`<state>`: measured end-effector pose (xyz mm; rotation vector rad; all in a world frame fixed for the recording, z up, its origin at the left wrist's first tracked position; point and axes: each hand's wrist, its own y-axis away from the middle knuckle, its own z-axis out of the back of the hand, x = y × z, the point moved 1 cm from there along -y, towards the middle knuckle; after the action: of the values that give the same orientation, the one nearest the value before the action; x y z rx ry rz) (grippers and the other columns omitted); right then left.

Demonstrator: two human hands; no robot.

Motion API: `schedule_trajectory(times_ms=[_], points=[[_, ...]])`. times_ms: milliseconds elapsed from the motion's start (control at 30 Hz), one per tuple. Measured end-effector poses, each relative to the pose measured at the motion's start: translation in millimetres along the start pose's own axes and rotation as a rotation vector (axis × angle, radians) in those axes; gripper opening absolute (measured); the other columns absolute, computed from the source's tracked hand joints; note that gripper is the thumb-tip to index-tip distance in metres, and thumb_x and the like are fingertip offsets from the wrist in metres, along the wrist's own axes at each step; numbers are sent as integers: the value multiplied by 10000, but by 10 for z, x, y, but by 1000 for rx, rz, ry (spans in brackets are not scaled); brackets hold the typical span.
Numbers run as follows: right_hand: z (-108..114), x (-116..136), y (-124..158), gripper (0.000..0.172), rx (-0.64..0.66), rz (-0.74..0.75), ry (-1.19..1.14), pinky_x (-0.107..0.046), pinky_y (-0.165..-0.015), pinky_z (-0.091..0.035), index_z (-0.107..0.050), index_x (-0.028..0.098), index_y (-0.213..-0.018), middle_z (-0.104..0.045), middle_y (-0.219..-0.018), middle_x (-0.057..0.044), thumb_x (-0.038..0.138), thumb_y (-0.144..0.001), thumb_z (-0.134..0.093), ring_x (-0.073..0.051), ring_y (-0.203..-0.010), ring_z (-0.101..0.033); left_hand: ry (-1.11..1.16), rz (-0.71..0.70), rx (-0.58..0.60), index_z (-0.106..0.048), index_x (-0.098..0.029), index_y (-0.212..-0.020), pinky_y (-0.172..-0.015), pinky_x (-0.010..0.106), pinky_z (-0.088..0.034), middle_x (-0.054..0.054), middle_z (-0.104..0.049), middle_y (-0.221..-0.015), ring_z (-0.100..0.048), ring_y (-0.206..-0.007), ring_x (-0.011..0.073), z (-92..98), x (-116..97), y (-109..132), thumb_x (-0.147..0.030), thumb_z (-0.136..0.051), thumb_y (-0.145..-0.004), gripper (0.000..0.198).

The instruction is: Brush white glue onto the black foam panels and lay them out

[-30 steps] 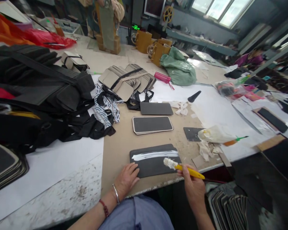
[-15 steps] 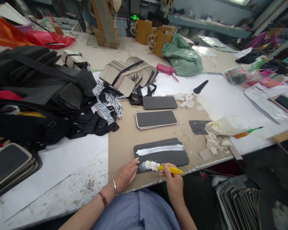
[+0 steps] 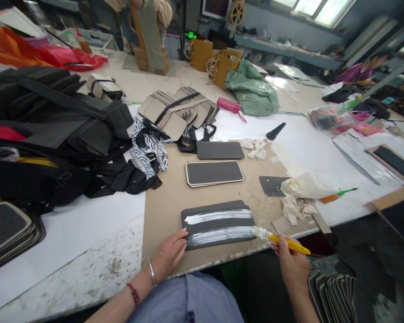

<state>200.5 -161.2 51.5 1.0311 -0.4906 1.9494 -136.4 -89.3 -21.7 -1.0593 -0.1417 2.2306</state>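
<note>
A dark grey flat panel (image 3: 218,223) lies at the table's near edge, with two streaky white bands brushed along its length; another grey panel's edge shows beneath it. My left hand (image 3: 170,252) rests its stretched fingertips on the panel's left end. My right hand (image 3: 291,260) is closed round the yellow handle of a brush (image 3: 294,245). The brush's bristles, thick with white paste, are at the right end of the lower band. Beyond lie a grey panel with a pale rim (image 3: 215,172) and a plain grey panel (image 3: 220,150).
Black fabric pieces (image 3: 70,116) are heaped at the left, near bundled beige boards (image 3: 175,110). A milky plastic bag (image 3: 303,185) lies right of the panels, beside torn scraps (image 3: 292,210). Stacked rimmed panels (image 3: 336,291) stand low at the right. A person (image 3: 360,69) sits far right.
My right hand has drawn the brush rightward from the panel's left end to its right end, leaving a second white band. My left hand stays at the left end.
</note>
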Motion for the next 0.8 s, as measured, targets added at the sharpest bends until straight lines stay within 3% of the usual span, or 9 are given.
schedule_trajectory(times_ms=[133,200,267,433,633,800], points=[[-188,274,301,495,109,29,-3,-342,-669,-489,-606,155,-853,-646,-649,-44,606,-653,-569,-204,-603,-616,87,429,-135,-569,-168,-901,-751,339,-542,72,-640,-886,-621,-838,169,-7,-38,15,-162,-424,-817,168],[-384,371,498,458,216,-27,-117,-327,-636,-503,-608,149,-859,-651,-679,-43,563,-663,-596,-192,-602,-613,169,626,-120,-577,-154,-895,-700,337,-546,70,-646,-848,-624,-792,174,-52,-21,17,-154,-412,-795,193],[-613,427,688,423,329,-101,-283,-302,-590,-515,-607,143,-850,-657,-753,-49,520,-661,-627,-176,-612,-609,246,734,-73,-594,-136,-906,-711,346,-537,81,-653,-867,-622,-806,181,-107,1,21,-140,-399,-779,233],[-1046,405,951,399,426,-286,-512,-248,-541,-528,-606,140,-810,-650,-800,-28,455,-590,-714,-137,-597,-598,280,739,0,-616,-102,-988,-813,380,-491,125,-637,-934,-596,-884,203,-144,-29,31,-119,-375,-769,326],[-1118,325,947,454,392,-410,-589,-204,-517,-527,-603,130,-789,-648,-740,-8,435,-499,-774,-108,-560,-588,274,671,-60,-609,-143,-976,-798,352,-464,103,-615,-901,-570,-861,194,-63,-208,-45,-125,-392,-753,312],[-1122,285,942,443,395,-401,-570,-208,-529,-528,-602,136,-803,-650,-761,-10,451,-531,-755,-110,-576,-592,394,946,-40,-546,-169,-684,-576,242,-408,-11,-542,-613,-521,-597,134,-107,-154,-190,-219,-525,-696,56]])
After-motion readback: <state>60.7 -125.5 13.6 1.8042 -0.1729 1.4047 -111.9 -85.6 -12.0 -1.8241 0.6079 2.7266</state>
